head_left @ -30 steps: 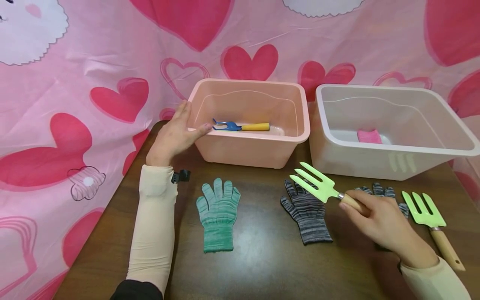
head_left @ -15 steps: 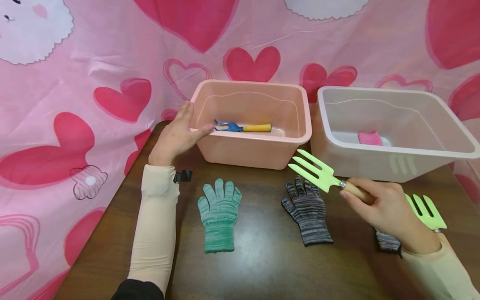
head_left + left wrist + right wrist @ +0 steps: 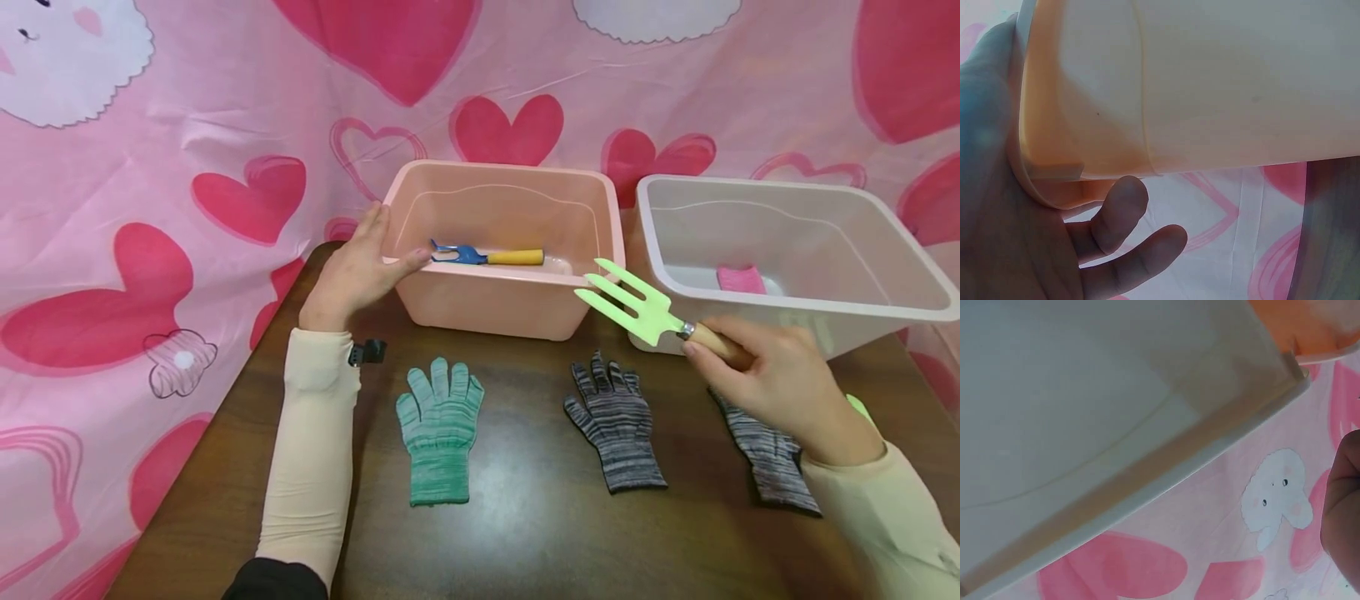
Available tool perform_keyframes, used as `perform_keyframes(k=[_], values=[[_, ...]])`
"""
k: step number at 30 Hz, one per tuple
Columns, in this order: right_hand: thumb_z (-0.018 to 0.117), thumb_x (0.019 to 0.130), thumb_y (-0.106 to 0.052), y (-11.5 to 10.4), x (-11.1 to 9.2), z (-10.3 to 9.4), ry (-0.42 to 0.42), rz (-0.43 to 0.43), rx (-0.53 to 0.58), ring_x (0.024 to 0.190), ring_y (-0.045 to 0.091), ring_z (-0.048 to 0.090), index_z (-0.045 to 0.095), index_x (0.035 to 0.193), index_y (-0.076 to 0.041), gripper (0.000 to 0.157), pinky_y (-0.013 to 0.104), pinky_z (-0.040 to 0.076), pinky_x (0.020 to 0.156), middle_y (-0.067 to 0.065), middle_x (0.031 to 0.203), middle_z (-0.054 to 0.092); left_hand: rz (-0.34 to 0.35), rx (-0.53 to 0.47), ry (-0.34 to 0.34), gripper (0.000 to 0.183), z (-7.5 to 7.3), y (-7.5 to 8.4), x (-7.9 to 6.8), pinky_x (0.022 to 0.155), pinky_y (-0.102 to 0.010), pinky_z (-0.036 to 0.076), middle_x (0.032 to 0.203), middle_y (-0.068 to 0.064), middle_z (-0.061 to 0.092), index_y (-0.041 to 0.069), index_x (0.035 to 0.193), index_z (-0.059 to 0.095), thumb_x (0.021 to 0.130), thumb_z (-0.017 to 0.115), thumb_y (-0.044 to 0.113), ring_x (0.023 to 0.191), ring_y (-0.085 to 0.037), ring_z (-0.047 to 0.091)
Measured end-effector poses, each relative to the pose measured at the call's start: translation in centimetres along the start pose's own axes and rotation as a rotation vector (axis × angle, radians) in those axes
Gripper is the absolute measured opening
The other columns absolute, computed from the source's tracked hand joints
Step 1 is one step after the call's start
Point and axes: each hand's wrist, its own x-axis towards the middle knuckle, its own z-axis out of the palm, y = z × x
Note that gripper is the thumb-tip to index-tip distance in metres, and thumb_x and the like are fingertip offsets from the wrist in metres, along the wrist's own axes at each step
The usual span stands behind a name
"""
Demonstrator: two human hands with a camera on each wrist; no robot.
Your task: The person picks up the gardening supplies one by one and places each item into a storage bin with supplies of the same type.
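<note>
My left hand (image 3: 352, 271) rests against the front left corner of the pink tub (image 3: 495, 300), thumb along the front rim. In the left wrist view, loosely bent fingers (image 3: 1125, 209) lie beside the rim, outside the tub. With my right hand (image 3: 780, 383) I grip the wooden handle of a light green hand fork (image 3: 637, 312). Its tines point left, in front of the gap between the pink tub and the white tub (image 3: 795, 304). A blue hand fork with a yellow handle (image 3: 487, 257) lies in the pink tub. A pink object (image 3: 741, 280) lies in the white one.
On the brown table (image 3: 517, 550) lie a green glove (image 3: 441, 433), a dark grey striped glove (image 3: 617, 425) and another grey striped glove (image 3: 768, 458) partly under my right hand. Another light green piece (image 3: 858, 407) shows behind my right wrist. A heart-print cloth (image 3: 247, 75) hangs behind.
My right hand has raised the green hand fork toward the tubs, uncovering more of the right grey glove and covering most of the other green fork. My left hand stays at the pink tub.
</note>
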Motion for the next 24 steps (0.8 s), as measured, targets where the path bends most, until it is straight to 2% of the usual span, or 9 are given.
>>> perform_keyframes(k=[4,8,10,13,16,18,21,24], values=[[0.051,0.095,-0.065,0.4,1.0,0.4,0.012,-0.021,-0.043,0.052,0.002,0.033,0.074,0.089,-0.011,0.059,0.025,0.028,0.046,-0.020,0.058,0.039,0.000,0.008,-0.003,0.110,-0.1,-0.1,-0.1,0.113,-0.065,0.024,0.169,0.002,-0.003,0.022,0.163,-0.003,0.086,0.049,0.080,0.151,-0.039,0.014],[0.050,0.095,-0.066,0.7,1.9,0.7,-0.011,-0.014,-0.055,0.052,0.004,0.034,0.074,0.089,-0.013,0.059,0.025,0.028,0.047,-0.018,0.058,0.037,0.002,0.005,-0.001,0.111,-0.2,-0.2,-0.2,0.113,-0.065,0.024,0.169,0.002,-0.003,0.021,0.163,-0.003,0.085,0.048,0.082,0.151,-0.039,0.015],[0.056,0.094,-0.061,0.9,2.3,0.7,-0.026,-0.004,-0.041,0.051,0.003,0.034,0.073,0.089,-0.013,0.051,0.024,0.029,0.046,-0.017,0.058,0.038,0.003,0.003,-0.002,0.111,-0.2,-0.2,-0.2,0.113,-0.065,0.024,0.169,0.002,-0.003,0.021,0.163,-0.003,0.085,0.048,0.082,0.151,-0.039,0.015],[0.070,0.089,-0.043,1.2,3.0,0.8,-0.049,0.013,-0.029,0.051,0.004,0.036,0.072,0.089,-0.015,0.029,0.024,0.030,0.048,-0.015,0.059,0.039,0.007,0.006,-0.001,0.111,-0.2,-0.2,-0.1,0.114,-0.064,0.023,0.169,0.002,-0.003,0.021,0.163,-0.003,0.085,0.048,0.081,0.151,-0.039,0.014],[0.073,0.083,-0.031,1.5,3.8,1.1,-0.044,-0.006,-0.048,0.052,0.007,0.036,0.072,0.089,-0.014,0.018,0.027,0.032,0.048,-0.013,0.059,0.039,0.010,0.006,0.003,0.110,-0.2,-0.2,-0.1,0.114,-0.063,0.023,0.169,0.001,-0.003,0.021,0.163,-0.002,0.086,0.048,0.081,0.151,-0.039,0.015],[0.071,0.084,-0.034,1.7,4.2,1.4,-0.031,-0.020,-0.059,0.052,0.008,0.037,0.073,0.091,-0.013,0.022,0.029,0.032,0.049,-0.013,0.058,0.041,0.011,0.002,0.002,0.111,-0.2,-0.2,0.0,0.114,-0.064,0.024,0.169,0.002,-0.003,0.021,0.163,-0.002,0.085,0.049,0.081,0.151,-0.039,0.016],[0.061,0.093,-0.050,1.9,4.7,1.8,-0.007,-0.044,-0.072,0.051,0.009,0.038,0.075,0.092,-0.011,0.042,0.030,0.033,0.049,-0.013,0.058,0.044,0.006,-0.009,-0.006,0.112,-0.2,-0.1,0.0,0.112,-0.066,0.025,0.169,0.002,-0.003,0.022,0.163,-0.003,0.084,0.049,0.082,0.150,-0.041,0.017],[0.051,0.096,-0.060,2.1,5.2,2.1,0.007,-0.059,-0.083,0.051,0.009,0.038,0.075,0.090,-0.010,0.056,0.030,0.034,0.049,-0.013,0.058,0.046,0.006,-0.009,-0.009,0.112,-0.1,0.0,0.0,0.112,-0.066,0.025,0.169,0.002,-0.003,0.022,0.163,-0.003,0.084,0.049,0.082,0.150,-0.041,0.017]])
